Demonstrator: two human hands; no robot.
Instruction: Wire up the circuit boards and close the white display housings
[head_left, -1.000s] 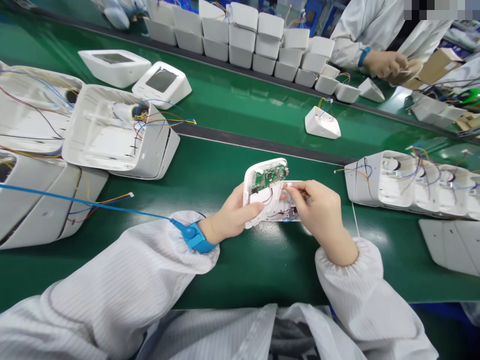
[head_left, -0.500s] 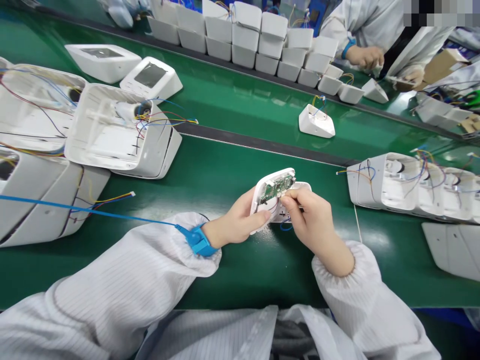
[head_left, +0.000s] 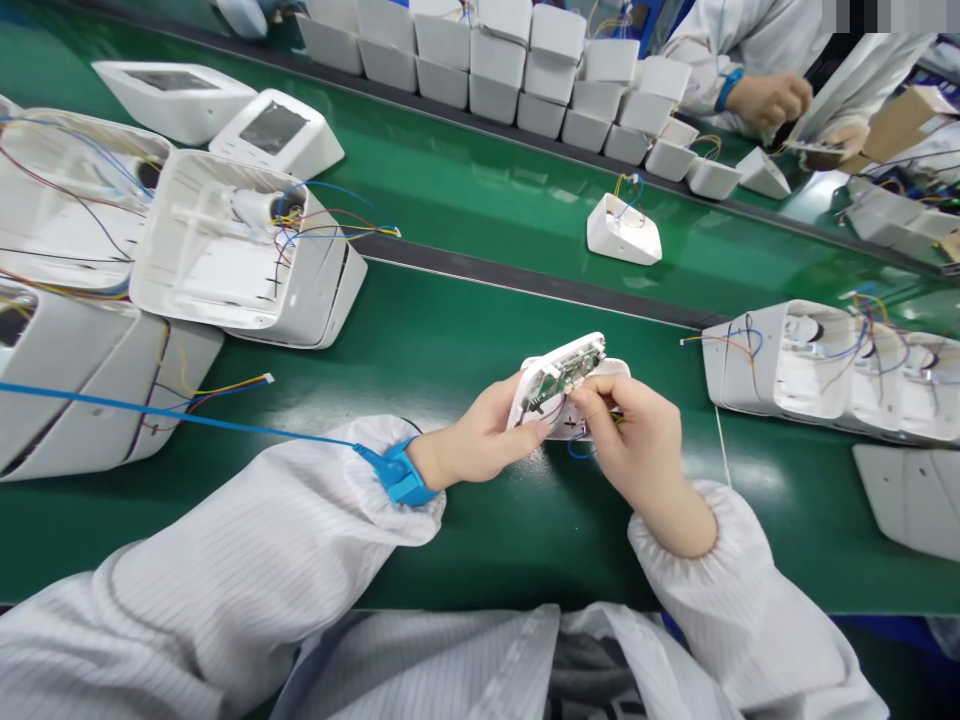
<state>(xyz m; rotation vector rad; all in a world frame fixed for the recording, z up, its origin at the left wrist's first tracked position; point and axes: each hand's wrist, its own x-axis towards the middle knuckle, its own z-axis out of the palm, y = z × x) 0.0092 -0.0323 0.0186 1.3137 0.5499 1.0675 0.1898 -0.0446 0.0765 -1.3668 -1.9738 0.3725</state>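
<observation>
Apparently the circuit board (head_left: pixel 561 377) is seated, closure undone; left hand (head_left: pixel 491 436) grips its cover (head_left: pixel 553 355) beyond the tabletop's (head_left: pixel 517 560) near edge, right hand's (head_left: pixel 641 432) hold unclear.

R hand (head_left: pixel 637 435) now at PCB (head_left: pixel 568 373), wht cover (head_left: pixel 553 355) tipped flatter.

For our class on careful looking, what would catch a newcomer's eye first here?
At the centre, the left hand holds a white cover bearing a green circuit board, with the right hand at its edge. A bright blue wristband circles the left wrist. Stacked white housings run along the picture's top.
</observation>
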